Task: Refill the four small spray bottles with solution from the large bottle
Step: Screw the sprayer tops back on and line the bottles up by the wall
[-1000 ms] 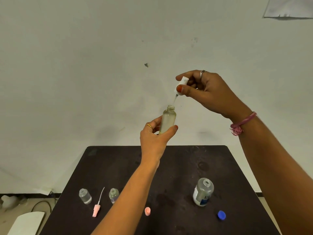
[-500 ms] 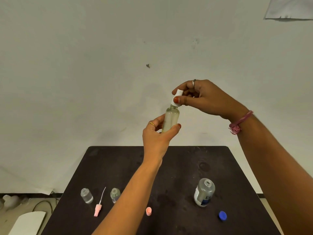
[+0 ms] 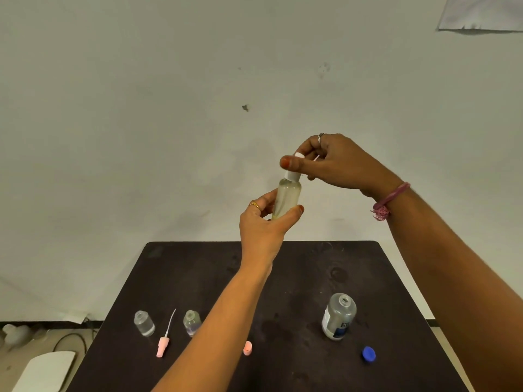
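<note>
Your left hand (image 3: 261, 226) grips a small bottle (image 3: 288, 198) up in the air above the far end of the counter (image 3: 297, 292), fingers and thumb curled round its lower half. The bottle stands nearly upright and holds pale, cloudy liquid almost to the shoulder. Your right hand (image 3: 336, 165) is over its top, thumb and fingers pinched on the white spray cap (image 3: 292, 174), which sits on the neck. Whether the cap is fully seated you cannot tell from here.

On the counter, near its front left, two more small bottles stand open and upright: one clear bottle (image 3: 144, 323) at the far left and a second (image 3: 192, 322) beside your left forearm, with a little liquid at its base. Between them lies a pink sprayer (image 3: 163, 345), its thin white tube pointing away from you. A pink cap (image 3: 247, 348) lies just right of your forearm. A fourth small bottle is hidden or out of view.

The large bottle (image 3: 338, 316) stands uncapped at the front right, well apart from the small ones, with a white and blue label facing you. Its blue cap (image 3: 368, 355) lies near it, closer to you and to the right.

A pink band (image 3: 389, 200) circles your right wrist.
</note>
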`<control>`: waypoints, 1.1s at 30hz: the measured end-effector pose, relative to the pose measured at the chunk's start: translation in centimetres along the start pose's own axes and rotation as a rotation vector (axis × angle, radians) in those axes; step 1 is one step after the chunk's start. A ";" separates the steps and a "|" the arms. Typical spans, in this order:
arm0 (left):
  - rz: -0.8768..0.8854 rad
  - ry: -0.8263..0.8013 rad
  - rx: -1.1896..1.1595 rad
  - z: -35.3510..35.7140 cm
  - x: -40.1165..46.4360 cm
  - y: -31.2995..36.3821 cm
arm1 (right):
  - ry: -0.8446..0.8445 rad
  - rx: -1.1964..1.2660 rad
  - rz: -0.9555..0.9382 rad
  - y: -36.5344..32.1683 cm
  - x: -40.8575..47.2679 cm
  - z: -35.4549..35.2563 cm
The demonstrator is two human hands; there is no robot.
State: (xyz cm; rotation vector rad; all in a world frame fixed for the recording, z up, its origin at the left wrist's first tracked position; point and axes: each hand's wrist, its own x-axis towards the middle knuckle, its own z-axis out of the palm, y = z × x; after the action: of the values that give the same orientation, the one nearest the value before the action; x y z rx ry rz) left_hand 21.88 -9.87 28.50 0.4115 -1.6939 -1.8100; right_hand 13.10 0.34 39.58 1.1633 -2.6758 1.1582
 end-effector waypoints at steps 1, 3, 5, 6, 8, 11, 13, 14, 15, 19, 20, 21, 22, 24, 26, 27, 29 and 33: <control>0.000 -0.001 0.002 0.0 0.0 0.0 | -0.056 0.051 0.006 0.2 -0.1 -0.4; 0.000 -0.003 0.004 0.0 -0.1 0.0 | -0.165 0.182 -0.009 0.8 -0.3 -1.0; 0.001 -0.003 0.002 0.0 -0.1 0.0 | -0.207 0.307 -0.037 1.4 -0.6 -1.0; 0.001 -0.003 0.001 0.0 0.0 -0.1 | -0.198 0.357 -0.046 1.7 -0.8 -0.7; 0.002 -0.005 0.001 0.0 0.0 -0.1 | -0.157 0.443 -0.062 2.0 -1.1 -0.1; 0.000 -0.005 0.001 0.0 0.0 -0.1 | -0.131 0.508 -0.087 2.1 -1.4 0.6; -0.002 -0.005 -0.004 -0.1 0.0 -0.1 | -0.119 0.488 -0.097 2.0 -1.5 0.8; -0.002 -0.005 -0.006 -0.1 0.0 -0.1 | -0.114 0.464 -0.098 1.8 -1.5 0.8; -0.001 -0.005 -0.004 -0.1 0.0 -0.2 | -0.111 0.437 -0.098 1.6 -1.4 0.8; -0.005 -0.007 0.007 -0.2 0.1 -0.2 | -0.092 0.342 -0.109 1.1 -1.3 0.6; -0.008 -0.008 0.009 -0.2 0.1 -0.2 | -0.076 0.336 -0.111 1.0 -1.2 0.6; -0.009 -0.006 0.013 -0.2 0.1 -0.1 | -0.056 0.332 -0.109 1.0 -1.2 0.5; -0.009 -0.004 0.016 -0.3 0.1 -0.1 | -0.035 0.327 -0.104 1.0 -1.1 0.5; -0.011 -0.001 0.017 -0.3 0.1 -0.1 | -0.018 0.320 -0.095 1.0 -0.9 0.5; -0.019 0.004 0.012 -0.3 0.2 -0.1 | -0.030 0.317 -0.096 0.9 -0.8 0.6; -0.023 0.007 0.010 -0.3 0.2 -0.2 | -0.039 0.314 -0.096 0.9 -0.8 0.6; -0.027 0.012 0.007 -0.3 0.3 -0.3 | -0.055 0.310 -0.092 0.8 -0.8 0.7; -0.044 0.017 -0.009 -0.3 0.3 -0.5 | -0.027 0.345 -0.072 0.8 -0.8 1.0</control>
State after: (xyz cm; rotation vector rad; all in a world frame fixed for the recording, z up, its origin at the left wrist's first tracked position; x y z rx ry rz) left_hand 21.70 -10.31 28.06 0.4618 -1.6769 -1.8397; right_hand 13.41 0.62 38.12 1.3092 -2.4918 1.6497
